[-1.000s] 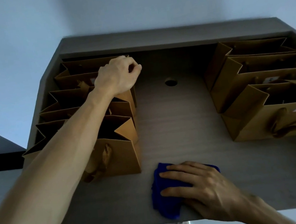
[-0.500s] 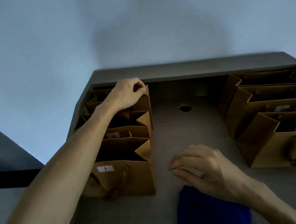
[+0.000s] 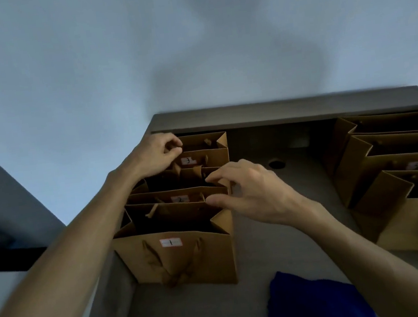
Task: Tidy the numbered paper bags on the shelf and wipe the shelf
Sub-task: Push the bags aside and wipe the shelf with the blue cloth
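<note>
— What is hard to make out here?

— The right-hand paper bags [image 3: 403,186] run off the frame's edge, and their labels are blurred. The blue cloth [image 3: 317,303] is cut off at the bottom.

— And the hands?

— The left hand [image 3: 154,155] curls its fingers and pinches the top edge of bag 3 [image 3: 202,156], the farthest of the left row. The right hand [image 3: 249,193] has thumb and forefinger spread, tips at the right rim of bag 2 [image 3: 178,198]; whether they grip it, I cannot tell. Bag 1 [image 3: 178,258] stands nearer than both hands.

— The surroundings?

— A grey shelf [image 3: 280,242] with a round hole [image 3: 276,164] just beyond the right fingertips, and a pale wall [image 3: 187,41] behind.
</note>
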Demonstrator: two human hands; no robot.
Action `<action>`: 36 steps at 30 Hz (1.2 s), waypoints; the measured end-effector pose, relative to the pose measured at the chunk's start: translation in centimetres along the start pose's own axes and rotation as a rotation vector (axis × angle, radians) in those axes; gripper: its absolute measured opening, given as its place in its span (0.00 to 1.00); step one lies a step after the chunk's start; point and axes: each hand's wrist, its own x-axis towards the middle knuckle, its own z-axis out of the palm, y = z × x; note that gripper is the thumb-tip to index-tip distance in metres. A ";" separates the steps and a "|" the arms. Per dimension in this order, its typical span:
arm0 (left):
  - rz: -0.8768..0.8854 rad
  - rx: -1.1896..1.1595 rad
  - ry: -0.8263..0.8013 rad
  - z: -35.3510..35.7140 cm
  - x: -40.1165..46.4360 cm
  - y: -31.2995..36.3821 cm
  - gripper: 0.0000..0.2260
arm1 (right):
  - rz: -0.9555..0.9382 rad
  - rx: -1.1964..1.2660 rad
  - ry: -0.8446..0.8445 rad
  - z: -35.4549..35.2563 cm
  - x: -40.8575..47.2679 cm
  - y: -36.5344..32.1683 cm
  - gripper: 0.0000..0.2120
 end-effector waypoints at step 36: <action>0.285 0.024 -0.143 1.5 2.8 5.0 0.13 | 0.207 -0.324 -0.013 -5.0 1.1 3.8 0.08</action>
